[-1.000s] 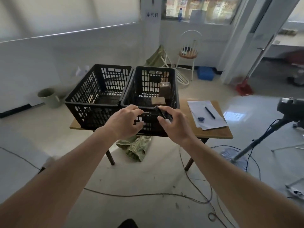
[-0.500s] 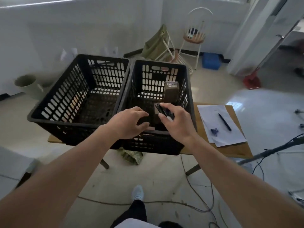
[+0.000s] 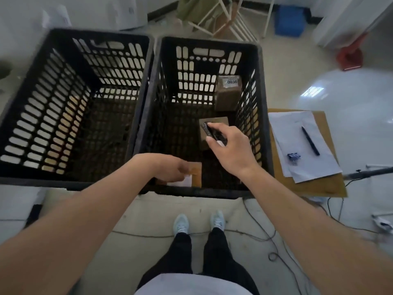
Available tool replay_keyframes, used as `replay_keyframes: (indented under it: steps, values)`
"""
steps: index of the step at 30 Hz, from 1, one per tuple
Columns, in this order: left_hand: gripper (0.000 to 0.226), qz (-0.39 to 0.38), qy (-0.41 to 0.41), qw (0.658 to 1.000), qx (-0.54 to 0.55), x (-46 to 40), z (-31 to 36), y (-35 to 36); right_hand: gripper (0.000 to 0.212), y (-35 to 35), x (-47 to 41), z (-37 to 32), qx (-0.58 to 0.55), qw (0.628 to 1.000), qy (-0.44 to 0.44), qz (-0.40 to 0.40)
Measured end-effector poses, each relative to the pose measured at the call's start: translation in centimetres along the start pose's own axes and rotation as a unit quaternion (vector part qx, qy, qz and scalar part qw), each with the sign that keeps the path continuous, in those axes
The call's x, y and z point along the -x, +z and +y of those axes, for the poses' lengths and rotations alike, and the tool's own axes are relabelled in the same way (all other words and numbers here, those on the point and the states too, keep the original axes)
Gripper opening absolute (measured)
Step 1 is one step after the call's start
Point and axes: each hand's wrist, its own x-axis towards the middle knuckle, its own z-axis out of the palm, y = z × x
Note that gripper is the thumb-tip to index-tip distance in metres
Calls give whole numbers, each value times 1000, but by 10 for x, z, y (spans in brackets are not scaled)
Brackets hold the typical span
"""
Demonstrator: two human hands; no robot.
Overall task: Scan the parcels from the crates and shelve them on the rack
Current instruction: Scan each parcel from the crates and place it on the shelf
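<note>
Two black plastic crates stand side by side on a wooden table. The left crate (image 3: 70,107) holds nothing I can see. The right crate (image 3: 260,124) holds three brown parcels. My left hand (image 3: 170,168) reaches down inside its near wall and grips a flat brown parcel with a white label (image 3: 195,174). My right hand (image 3: 231,147) hovers over the crate's middle and holds a small black scanner (image 3: 212,133). Right under the scanner lies a second parcel (image 3: 214,124). A third parcel labelled 0836 (image 3: 227,92) stands upright in the far right corner.
The table (image 3: 306,186) carries white papers (image 3: 302,141), a black pen (image 3: 310,140) and a blue binder clip (image 3: 293,156) to the right of the crates. Cables trail over the floor near my feet. A blue bin (image 3: 288,21) and folding chairs stand behind.
I have stepped up close to the crates and look down into them. My left hand dropped into the right crate onto the flat parcel. My right hand moved the scanner over the middle parcel.
</note>
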Motion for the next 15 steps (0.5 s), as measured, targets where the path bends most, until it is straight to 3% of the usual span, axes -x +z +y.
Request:
replay_keyframes:
  steps: [7, 15]
  values:
    - [84, 9, -20, 998, -53, -39, -6, -18, 46, -4, -22, 17, -15, 1000, 17, -19]
    - [71, 30, -36, 998, 29, -68, -17, -16, 46, -4, -29, 25, -19, 999, 17, -41]
